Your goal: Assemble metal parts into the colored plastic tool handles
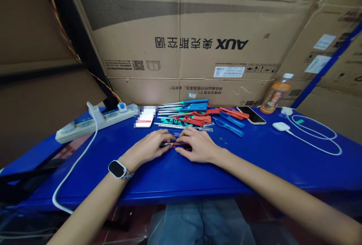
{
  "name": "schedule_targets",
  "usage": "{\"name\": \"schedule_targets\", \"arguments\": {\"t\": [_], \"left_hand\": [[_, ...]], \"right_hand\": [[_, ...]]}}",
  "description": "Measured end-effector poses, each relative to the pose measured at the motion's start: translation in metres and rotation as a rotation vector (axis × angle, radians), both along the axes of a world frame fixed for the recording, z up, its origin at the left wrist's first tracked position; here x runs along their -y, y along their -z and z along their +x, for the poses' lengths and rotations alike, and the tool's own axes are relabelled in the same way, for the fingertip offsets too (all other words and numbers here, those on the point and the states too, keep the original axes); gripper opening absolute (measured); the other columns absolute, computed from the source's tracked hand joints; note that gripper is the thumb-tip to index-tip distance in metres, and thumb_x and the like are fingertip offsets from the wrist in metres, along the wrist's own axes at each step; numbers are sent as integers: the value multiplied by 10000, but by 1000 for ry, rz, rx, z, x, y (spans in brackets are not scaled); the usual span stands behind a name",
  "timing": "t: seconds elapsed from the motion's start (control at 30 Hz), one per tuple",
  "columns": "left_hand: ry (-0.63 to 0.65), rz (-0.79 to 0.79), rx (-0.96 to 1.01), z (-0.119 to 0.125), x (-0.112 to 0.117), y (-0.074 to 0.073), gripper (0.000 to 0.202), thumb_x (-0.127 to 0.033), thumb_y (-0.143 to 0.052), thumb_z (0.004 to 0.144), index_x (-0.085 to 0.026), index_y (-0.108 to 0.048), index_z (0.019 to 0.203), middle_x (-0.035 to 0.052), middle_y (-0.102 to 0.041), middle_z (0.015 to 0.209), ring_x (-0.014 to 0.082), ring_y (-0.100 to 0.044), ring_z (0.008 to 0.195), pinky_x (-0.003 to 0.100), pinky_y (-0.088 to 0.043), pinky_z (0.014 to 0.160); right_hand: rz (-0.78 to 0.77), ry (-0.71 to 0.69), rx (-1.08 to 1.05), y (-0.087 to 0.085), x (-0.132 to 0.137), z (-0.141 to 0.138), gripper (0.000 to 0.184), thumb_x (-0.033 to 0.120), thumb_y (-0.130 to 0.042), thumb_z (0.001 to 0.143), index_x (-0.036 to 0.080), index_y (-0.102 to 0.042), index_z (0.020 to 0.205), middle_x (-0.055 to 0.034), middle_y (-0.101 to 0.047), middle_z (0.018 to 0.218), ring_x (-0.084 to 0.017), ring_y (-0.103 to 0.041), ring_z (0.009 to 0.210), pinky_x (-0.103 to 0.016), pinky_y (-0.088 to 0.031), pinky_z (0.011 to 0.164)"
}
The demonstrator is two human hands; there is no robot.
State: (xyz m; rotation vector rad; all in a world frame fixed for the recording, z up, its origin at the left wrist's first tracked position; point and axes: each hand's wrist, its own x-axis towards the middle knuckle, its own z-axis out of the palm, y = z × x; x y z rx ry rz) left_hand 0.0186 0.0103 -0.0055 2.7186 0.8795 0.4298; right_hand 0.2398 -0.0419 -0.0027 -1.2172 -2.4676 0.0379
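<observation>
And there it was, right between the two hands: a slender piece (175,144) of shiny rod and dark red body, in front of the middle of the blue table (254,162), set back from its front edge. The left hand (155,143) had its fingers and thumb closed on the rod's end; the right hand (199,145), curled low, gripped the red end. Neither hand was nearer, then: both were touching!

The relation that counted, by the look of it, was that line from hand to hand. The piece lay to the left hand's right and the right hand's left, its long axis running sideways, roughly along the front edge. The rod seemed to point to the left end of the table, the red part to the right end, though fingers hid both tips.

Just beyond the knuckles, toward the far edge, spread the pile of red and blue handles with metal rods (195,116), most of the rods aimed left as well. A bright-screened phone (144,122) flanked it on the left, a dark phone (253,115) on the right.
</observation>
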Motion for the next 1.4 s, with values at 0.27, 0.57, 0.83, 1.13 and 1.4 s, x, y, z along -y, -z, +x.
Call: {"name": "schedule_targets", "arguments": {"t": [0.27,0.57,0.83,1.13,1.4], "left_hand": [[-6,58,-78,6,2,-2,256,-287,-490,951,-238,-682,1113,63,-634,1049,217,-651,924,314,-512,812],[72,174,-76,36,13,-10,461,-509,-576,906,-196,-623,1242,106,-600,1192,272,-609,1078,388,-509,927],[120,295,-78,40,15,9,399,-445,-442,999,-199,-645,1239,97,-621,1087,239,-593,1008,362,-515,872],[114,387,-123,39,20,10,430,-449,-376,1020,-205,-629,1269,91,-616,1049,225,-572,953,365,-496,860],[72,358,-100,38,20,12,428,-446,-382,1020,-213,-620,1288,98,-621,1099,233,-581,974,389,-488,884]], "right_hand": [[6,97,38,1,4,29,327,487,-576,915,223,-732,1028,-58,-676,1011,-210,-551,969,-311,-436,691],[-11,126,15,-2,14,56,415,484,-682,819,222,-691,1142,-71,-658,1103,-237,-575,1063,-354,-476,800],[33,94,97,8,20,61,364,421,-462,983,253,-656,1240,-75,-645,1131,-220,-564,1083,-313,-478,740],[57,115,187,9,24,59,426,435,-383,1009,238,-616,1307,-103,-622,1142,-234,-553,1093,-318,-489,760],[21,288,16,-11,-11,54,369,316,-344,1016,237,-622,1246,-73,-629,1169,-193,-607,1042,-288,-462,730]]}}
